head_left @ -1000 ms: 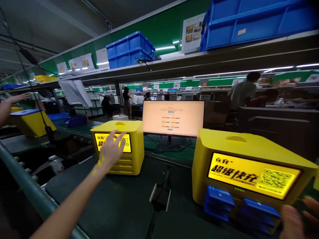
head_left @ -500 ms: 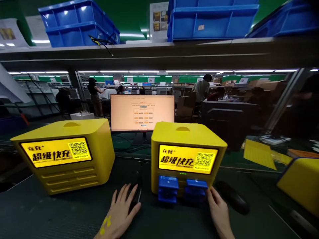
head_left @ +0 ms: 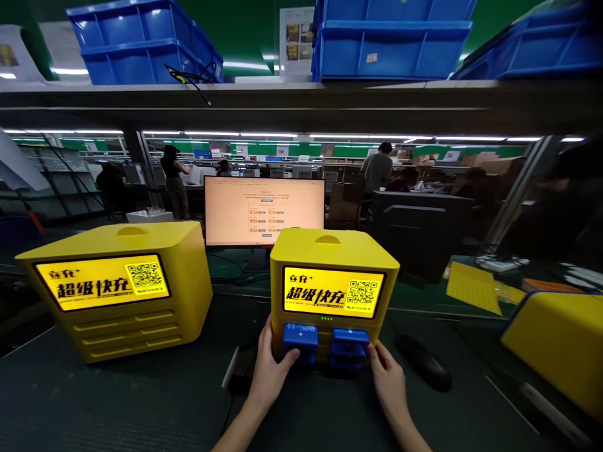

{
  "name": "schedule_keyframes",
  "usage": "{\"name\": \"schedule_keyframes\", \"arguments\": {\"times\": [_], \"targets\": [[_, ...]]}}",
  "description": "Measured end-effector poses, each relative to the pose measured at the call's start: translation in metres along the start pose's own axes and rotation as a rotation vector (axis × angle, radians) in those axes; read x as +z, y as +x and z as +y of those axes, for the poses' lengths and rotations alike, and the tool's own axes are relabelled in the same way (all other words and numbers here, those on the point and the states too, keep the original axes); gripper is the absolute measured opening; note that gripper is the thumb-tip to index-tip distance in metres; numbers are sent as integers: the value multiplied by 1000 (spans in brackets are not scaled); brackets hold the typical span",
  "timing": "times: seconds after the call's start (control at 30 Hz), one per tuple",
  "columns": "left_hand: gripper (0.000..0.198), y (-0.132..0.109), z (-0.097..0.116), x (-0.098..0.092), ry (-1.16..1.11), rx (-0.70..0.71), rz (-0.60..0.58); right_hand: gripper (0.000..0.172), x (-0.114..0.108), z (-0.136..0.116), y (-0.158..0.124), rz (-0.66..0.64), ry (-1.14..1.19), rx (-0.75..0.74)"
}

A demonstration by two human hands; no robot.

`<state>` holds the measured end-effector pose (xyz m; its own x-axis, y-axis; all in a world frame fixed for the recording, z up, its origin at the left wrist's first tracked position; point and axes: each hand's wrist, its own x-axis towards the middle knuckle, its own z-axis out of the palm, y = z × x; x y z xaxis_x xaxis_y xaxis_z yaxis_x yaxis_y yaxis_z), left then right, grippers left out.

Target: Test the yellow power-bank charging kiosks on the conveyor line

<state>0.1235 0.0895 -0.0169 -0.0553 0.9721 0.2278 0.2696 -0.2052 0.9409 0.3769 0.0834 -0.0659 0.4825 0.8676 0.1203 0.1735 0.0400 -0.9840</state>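
Left hand (head_left: 269, 370): open, palm against the lower left corner of the middle yellow charging box (head_left: 332, 282), thumb laid on the underside of the left blue power bank (head_left: 300, 334). Not a closed grip; more a cradle.

Right hand (head_left: 387, 380): open likewise, fingers curled against the box's lower right corner, fingertips touching the right blue power bank (head_left: 349, 342).

Both banks stick partway out of the slots beneath the lit screen (head_left: 332, 292); small green lamps glow just above them. Box stands upright on the dark green bench mat (head_left: 117, 402), in front of a monitor (head_left: 264, 210).

Surroundings: second yellow box (head_left: 117, 289) to the left, slots flush, nothing protruding. Black mouse (head_left: 423, 370) just right of the right hand. Part of a third yellow box (head_left: 556, 342) at far right. Blue bins (head_left: 141, 41) on the shelf overhead.

Judgement: step in hand looks like seating or handling the two banks at the slots, hands bracing the box from both sides. Next move likely calls for an even, straight push or pull along the slot axis, with the box kept from sliding on the mat.
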Motion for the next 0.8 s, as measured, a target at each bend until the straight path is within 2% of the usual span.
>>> {"name": "schedule_keyframes", "arguments": {"times": [0.07, 0.13, 0.27, 0.37, 0.5, 0.67, 0.8], "targets": [[80, 2, 7, 4, -110, -8, 70, 77, -1, 3, 2, -4, 10, 8], [80, 5, 7, 4, -141, -23, 111, 76, -2, 5, 3, -62, 52, -8], [99, 4, -11, -5, 101, 63, -33, 85, -7, 9, 1, -238, 43, -129], [92, 1, -24, -10, 247, 68, -47, 86, -8, 10, -1, -202, -95, -197], [86, 1, -28, -7, 245, 90, -21, 82, -8, 6, -4, -186, -157, -212], [86, 3, -20, -2, 42, 12, 11, 82, 3, -9, -8, -144, 47, -166], [80, 7, -9, 8, -48, 79, 80, 83, 12, -21, -7, -109, 126, -126]]}}
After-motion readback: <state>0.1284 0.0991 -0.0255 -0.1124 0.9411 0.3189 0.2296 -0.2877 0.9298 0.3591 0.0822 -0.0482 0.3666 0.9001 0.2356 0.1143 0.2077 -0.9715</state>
